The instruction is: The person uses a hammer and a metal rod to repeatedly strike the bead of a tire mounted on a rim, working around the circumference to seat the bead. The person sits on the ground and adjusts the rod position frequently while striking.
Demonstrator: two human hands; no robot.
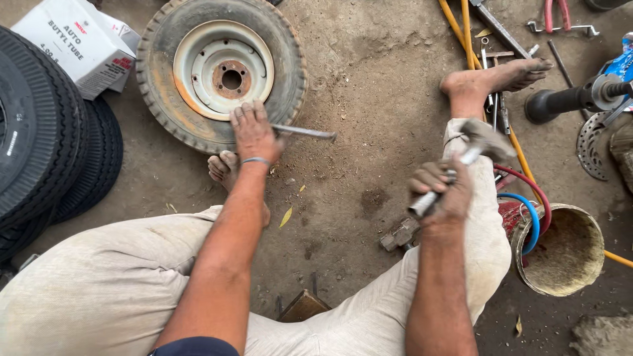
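A worn small tyre [165,79] on a pale, rusty steel rim [223,69] lies flat on the dirt floor. My left hand [252,132] rests on the tyre's near sidewall and holds a thin metal bar [304,132] that sticks out to the right, level with the ground. My right hand [443,190] is raised over my right knee, closed on the handle of a metal hammer [484,140] whose head points up and right. My bare left foot [224,168] sits just below the tyre.
Stacked black tyres [46,145] and a white carton [78,41] stand at left. At right lie my bare right foot [494,79], scattered wrenches [564,28], yellow hoses [461,26], a dirty bucket [590,231] with red and blue hoses, and a black axle part [567,100].
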